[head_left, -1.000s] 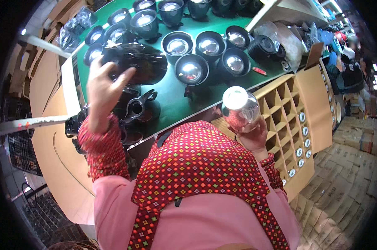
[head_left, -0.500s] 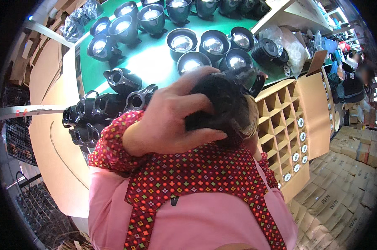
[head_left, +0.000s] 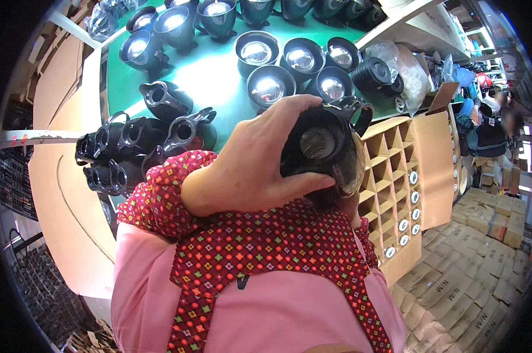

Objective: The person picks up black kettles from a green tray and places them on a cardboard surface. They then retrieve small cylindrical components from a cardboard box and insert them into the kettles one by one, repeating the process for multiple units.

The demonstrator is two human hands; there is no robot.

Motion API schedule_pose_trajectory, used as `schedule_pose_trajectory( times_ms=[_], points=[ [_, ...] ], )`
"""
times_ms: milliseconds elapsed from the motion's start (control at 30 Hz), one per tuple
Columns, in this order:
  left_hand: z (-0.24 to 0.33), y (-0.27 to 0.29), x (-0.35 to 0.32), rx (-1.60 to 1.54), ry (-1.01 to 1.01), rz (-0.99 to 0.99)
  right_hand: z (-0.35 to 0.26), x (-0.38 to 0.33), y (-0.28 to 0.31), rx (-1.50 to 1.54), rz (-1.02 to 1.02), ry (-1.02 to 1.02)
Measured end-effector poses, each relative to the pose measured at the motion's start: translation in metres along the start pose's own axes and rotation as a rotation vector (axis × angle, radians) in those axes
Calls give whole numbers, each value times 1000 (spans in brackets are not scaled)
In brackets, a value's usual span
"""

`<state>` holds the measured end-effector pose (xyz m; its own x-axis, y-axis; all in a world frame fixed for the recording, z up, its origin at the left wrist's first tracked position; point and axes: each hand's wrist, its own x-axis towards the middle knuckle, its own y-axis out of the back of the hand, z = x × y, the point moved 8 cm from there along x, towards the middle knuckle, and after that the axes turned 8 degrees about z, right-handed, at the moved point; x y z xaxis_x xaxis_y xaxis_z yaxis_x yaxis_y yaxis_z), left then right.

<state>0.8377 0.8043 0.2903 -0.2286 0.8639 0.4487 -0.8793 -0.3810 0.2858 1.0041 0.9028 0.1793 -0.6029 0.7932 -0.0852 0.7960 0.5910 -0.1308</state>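
In front of my chest is a black jug (head_left: 322, 143) with a curved handle, tilted so that its round opening faces up at me. My left hand (head_left: 248, 159) grips its side, thumb along the near edge and fingers over the far edge. A shiny, clear-to-silvery surface (head_left: 358, 165) shows at the jug's right side. Of my right hand (head_left: 349, 209) only a small part appears below the jug; its fingers are hidden behind it. Beyond stand black cup-shaped shells (head_left: 270, 88) with silvery domes inside. Several black jug bodies with handles (head_left: 139, 138) lie to the left.
The green table (head_left: 210, 88) carries more black shells at its far side. A stack of black rings (head_left: 375, 70) and clear plastic bags (head_left: 413, 76) sit at the right. An open divided carton (head_left: 389, 188) stands beside me, with flattened cardboard (head_left: 460, 294) on the floor.
My left hand has shifted its grip on the jug, its thumb and fingers now farther apart. The jug's opening and handle have come into plain view. The head view has shifted slightly.
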Motion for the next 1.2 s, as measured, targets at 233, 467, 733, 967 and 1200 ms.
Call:
schedule_pose_trajectory(
  times_ms=[233, 467, 733, 967, 1200],
  points=[
    [0, 12, -6, -30, -49, 102, -9, 9, -4, -43, -19, 23],
    [9, 25, -9, 59, 50, 173, -7, 7, -5, -23, -37, 30],
    [16, 33, -6, 103, -47, 123, -27, 15, -24, -99, -135, 20],
    [26, 31, -6, 88, -204, 6, -43, 20, -37, -178, -202, -23],
    [15, 35, -7, 30, -159, 4, -40, 24, -33, -235, -68, 0]
  ],
)
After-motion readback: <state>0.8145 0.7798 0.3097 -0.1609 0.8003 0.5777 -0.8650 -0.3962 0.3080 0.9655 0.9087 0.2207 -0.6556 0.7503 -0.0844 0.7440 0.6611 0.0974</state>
